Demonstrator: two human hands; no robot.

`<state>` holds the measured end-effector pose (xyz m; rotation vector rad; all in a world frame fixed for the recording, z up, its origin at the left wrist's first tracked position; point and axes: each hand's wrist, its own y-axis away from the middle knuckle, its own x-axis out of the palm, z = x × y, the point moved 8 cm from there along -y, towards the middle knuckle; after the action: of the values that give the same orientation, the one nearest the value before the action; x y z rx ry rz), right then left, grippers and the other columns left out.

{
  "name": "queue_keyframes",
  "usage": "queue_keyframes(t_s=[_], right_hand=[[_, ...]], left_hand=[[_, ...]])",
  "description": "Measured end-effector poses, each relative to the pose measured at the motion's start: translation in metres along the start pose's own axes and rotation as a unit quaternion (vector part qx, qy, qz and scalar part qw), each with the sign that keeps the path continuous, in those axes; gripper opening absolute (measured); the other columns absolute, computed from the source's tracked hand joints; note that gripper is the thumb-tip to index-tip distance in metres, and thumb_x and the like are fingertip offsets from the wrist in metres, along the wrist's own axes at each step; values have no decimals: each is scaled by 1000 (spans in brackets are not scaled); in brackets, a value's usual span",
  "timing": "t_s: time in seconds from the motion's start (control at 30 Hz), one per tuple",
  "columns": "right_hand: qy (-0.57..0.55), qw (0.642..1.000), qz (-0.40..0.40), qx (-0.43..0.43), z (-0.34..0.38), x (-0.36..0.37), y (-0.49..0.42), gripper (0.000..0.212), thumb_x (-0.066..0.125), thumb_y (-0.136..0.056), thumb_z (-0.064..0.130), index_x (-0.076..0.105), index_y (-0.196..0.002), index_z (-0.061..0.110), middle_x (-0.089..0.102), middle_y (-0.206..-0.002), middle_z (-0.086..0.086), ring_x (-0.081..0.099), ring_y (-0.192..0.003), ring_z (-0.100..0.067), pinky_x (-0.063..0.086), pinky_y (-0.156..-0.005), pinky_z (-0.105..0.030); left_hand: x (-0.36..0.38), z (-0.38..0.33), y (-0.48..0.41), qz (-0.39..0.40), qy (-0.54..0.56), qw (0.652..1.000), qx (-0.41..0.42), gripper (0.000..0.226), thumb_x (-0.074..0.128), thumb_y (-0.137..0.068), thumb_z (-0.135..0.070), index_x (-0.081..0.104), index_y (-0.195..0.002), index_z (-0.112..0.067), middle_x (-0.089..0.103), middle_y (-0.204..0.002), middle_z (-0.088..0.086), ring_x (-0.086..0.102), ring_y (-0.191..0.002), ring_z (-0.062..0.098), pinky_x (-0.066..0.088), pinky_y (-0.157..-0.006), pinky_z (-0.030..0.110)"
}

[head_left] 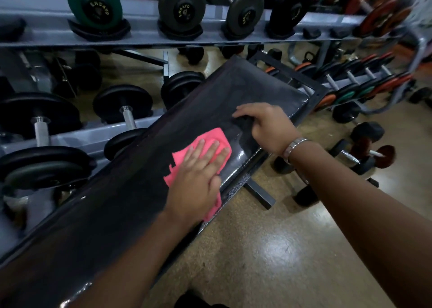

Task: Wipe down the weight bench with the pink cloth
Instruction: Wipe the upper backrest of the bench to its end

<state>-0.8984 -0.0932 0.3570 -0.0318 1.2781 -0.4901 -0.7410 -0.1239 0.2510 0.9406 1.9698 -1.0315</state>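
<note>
The black padded weight bench [112, 204] runs diagonally from the lower left to the upper right. A pink cloth [211, 135] lies on its pad near the right edge. My left hand [196, 179] presses flat on the cloth, fingers spread and pointing up the bench; part of the cloth is hidden beneath my palm. My right hand [268, 125], with a metal watch on the wrist, grips the bench's right edge just beyond the cloth, at the gap between the two pads.
A grey dumbbell rack [210, 15] loaded with black and green dumbbells stands left of and behind the bench. Loose dumbbells [364, 148] lie on the tan floor to the right. Another rack of coloured weights [364, 83] fills the upper right.
</note>
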Motion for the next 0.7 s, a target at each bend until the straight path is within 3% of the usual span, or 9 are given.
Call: queue_keyframes(t_s=[0.07, 0.17, 0.3, 0.43, 0.47, 0.6, 0.7], right_hand=[[20, 998, -51, -5, -4, -15, -2, 58, 33, -65, 6, 75, -103, 19, 71, -116, -1, 61, -110, -29, 48, -97, -45], [130, 988, -75, 25, -17, -29, 3, 50, 36, -76, 18, 71, -110, 29, 65, -124, 4, 53, -113, -30, 46, -93, -48], [169, 983, -35, 65, -32, -24, 14, 48, 43, -83, 23, 63, -125, 33, 55, -136, 2, 47, -121, -33, 42, -95, -49], [175, 982, -24, 63, -38, -23, 12, 48, 47, -85, 20, 60, -129, 36, 55, -139, 3, 49, -117, -31, 43, -95, -48], [177, 982, -23, 66, -39, -23, 12, 49, 47, -85, 19, 60, -130, 36, 55, -139, 4, 49, -118, -31, 43, -95, -47], [181, 981, -27, 69, -36, -22, 10, 48, 48, -84, 19, 61, -127, 36, 57, -136, 5, 50, -116, -30, 42, -93, -45], [186, 980, -28, 67, -40, -21, 11, 46, 50, -86, 18, 60, -128, 36, 56, -137, 6, 49, -116, -29, 42, -91, -44]], left_hand=[[9, -13, 11, 17, -29, 998, 58, 68, 37, -89, -25, 35, -157, -29, 28, -165, -4, 9, -158, 20, 8, -128, 43], [6, 0, 8, 52, -68, 985, 153, 66, 39, -92, -28, 33, -157, -31, 27, -165, -4, 11, -157, 22, 9, -128, 43], [10, -22, -1, -28, -14, 1000, -2, 64, 39, -91, -24, 39, -155, -25, 33, -164, -1, 13, -157, 24, 14, -127, 48], [18, -36, 7, -21, -52, 992, 116, 62, 42, -92, -24, 41, -154, -25, 35, -162, -1, 19, -156, 25, 15, -127, 45], [14, -31, -2, -28, -40, 992, 114, 62, 41, -92, -25, 41, -153, -26, 35, -162, -2, 20, -156, 23, 16, -127, 44], [15, -42, -27, -46, 3, 998, -53, 63, 26, -96, -34, 26, -159, -29, 20, -168, -3, 2, -158, 22, 0, -129, 40], [24, -51, -19, -9, -27, 998, 51, 63, 31, -97, -32, 29, -159, -26, 23, -167, -2, 7, -158, 23, 4, -129, 41]])
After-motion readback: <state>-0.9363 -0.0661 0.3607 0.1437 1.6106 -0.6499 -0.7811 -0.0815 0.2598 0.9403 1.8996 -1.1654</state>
